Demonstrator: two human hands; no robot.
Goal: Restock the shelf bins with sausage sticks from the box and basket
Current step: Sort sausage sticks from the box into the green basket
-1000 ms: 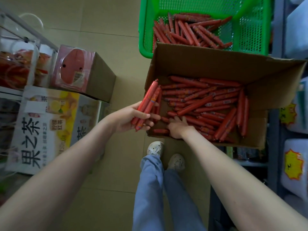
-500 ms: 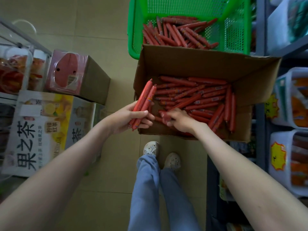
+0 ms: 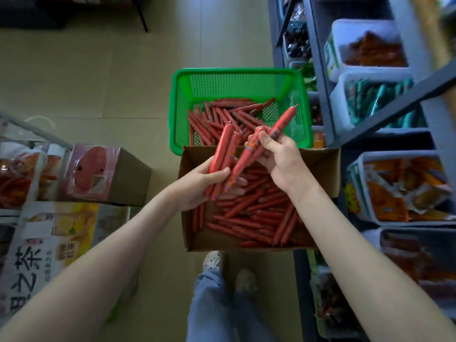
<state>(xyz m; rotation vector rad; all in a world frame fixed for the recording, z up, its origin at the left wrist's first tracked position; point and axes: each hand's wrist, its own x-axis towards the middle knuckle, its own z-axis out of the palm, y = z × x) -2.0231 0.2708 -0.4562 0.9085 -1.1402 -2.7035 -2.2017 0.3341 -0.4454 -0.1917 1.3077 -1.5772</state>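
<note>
My left hand (image 3: pixel 197 185) is closed round a bundle (image 3: pixel 223 149) of red sausage sticks, thumb across the front, the sticks pointing up and away from me over the box's far left corner. My right hand (image 3: pixel 280 160) is curled round two sticks (image 3: pixel 246 156): one slants up to the right over the basket, the other runs down to the left so that its low end lies against the bundle, just above my left fingers. Both hands are above the cardboard box (image 3: pixel 320 160), which stands open on the floor (image 3: pixel 98 82) in front of my shoes (image 3: pixel 213 261). Loose sticks (image 3: pixel 254 213) lie criss-crossed over its bottom. The green basket (image 3: pixel 234 72) touches the box's far side and holds a further pile of sticks (image 3: pixel 217 117), heaped toward its near left. To my right is a grey-blue shelf (image 3: pixel 318 70) with pale bins (image 3: pixel 345 99) on it: one with brown-orange goods, one with teal packets, one nearer me with orange packets; the lowest is too blurred to tell. To my left, cartons (image 3: pixel 103 174) stand on the floor, one wrapped in pink film, one printed with lemons.
</note>
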